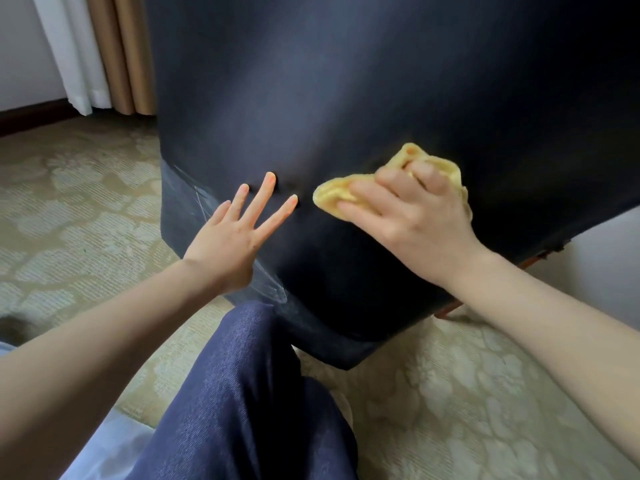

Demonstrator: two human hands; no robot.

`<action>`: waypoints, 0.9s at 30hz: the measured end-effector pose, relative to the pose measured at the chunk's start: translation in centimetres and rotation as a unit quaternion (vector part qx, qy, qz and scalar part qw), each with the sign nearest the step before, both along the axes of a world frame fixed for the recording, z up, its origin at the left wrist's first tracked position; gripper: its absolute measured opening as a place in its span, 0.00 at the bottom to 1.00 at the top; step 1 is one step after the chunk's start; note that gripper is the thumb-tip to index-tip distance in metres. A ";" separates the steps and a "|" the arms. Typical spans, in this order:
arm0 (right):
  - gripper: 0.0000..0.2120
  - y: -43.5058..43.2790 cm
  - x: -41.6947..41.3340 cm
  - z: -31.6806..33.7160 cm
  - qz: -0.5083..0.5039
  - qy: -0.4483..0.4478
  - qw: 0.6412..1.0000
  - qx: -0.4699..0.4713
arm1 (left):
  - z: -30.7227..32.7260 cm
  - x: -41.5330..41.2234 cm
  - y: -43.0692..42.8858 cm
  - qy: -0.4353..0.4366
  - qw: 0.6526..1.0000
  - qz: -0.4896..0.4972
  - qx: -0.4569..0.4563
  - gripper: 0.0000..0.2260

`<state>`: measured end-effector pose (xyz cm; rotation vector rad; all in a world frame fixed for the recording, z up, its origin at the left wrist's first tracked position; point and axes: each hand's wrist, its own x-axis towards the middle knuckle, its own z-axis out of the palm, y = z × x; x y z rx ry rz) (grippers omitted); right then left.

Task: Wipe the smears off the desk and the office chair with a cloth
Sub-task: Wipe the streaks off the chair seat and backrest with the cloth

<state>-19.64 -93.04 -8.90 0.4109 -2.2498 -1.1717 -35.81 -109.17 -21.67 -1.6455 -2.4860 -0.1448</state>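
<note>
The dark navy back of the office chair (346, 98) fills the upper middle of the head view. My left hand (239, 233) lies against its lower part with straight, spread fingers whose tips press into the fabric. My right hand (412, 216) presses a crumpled yellow cloth (332, 197) onto the chair back just to the right of the left fingertips, its fingers curled over the cloth. Pale scuff lines (202, 202) show on the chair's lower left edge, and another pale patch (273, 289) sits below my left hand.
A patterned beige carpet (79, 209) covers the floor around the chair. Tan and white curtains (104, 53) hang at the back left. My knee in dark blue trousers (242, 393) is in front of the chair's base. A reddish chair leg (450, 308) shows at lower right.
</note>
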 end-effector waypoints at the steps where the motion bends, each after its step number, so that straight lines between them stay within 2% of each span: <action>1: 0.09 -0.5 -1.4 0.6 0.007 0.034 0.999 0.004 | -0.1 0.0 0.0 0.000 1.000 -0.002 0.000 0.55; 4: 0.08 -1.6 -5.4 1.5 0.005 0.106 0.994 0.010 | -0.3 -0.3 -0.1 0.004 1.000 -0.008 0.014 0.54; 9: 0.06 -2.8 -9.3 0.5 -0.007 0.114 0.993 0.001 | -1.1 -0.6 -1.1 0.002 0.998 -0.022 0.053 0.50; 18: 0.09 -5.6 -15.8 -1.0 -0.072 0.043 0.996 0.019 | -2.3 -3.4 -6.3 -0.049 0.995 0.076 0.029 0.46; 23: 0.07 -7.2 -19.4 -2.4 -0.124 -0.019 0.992 -0.027 | -3.1 -5.8 -8.5 -0.105 0.987 0.117 0.031 0.45; 27: 0.11 -7.9 -24.9 -4.8 -0.145 -0.100 0.981 -0.076 | -5.0 -8.9 -9.5 -0.157 0.972 0.164 0.057 0.45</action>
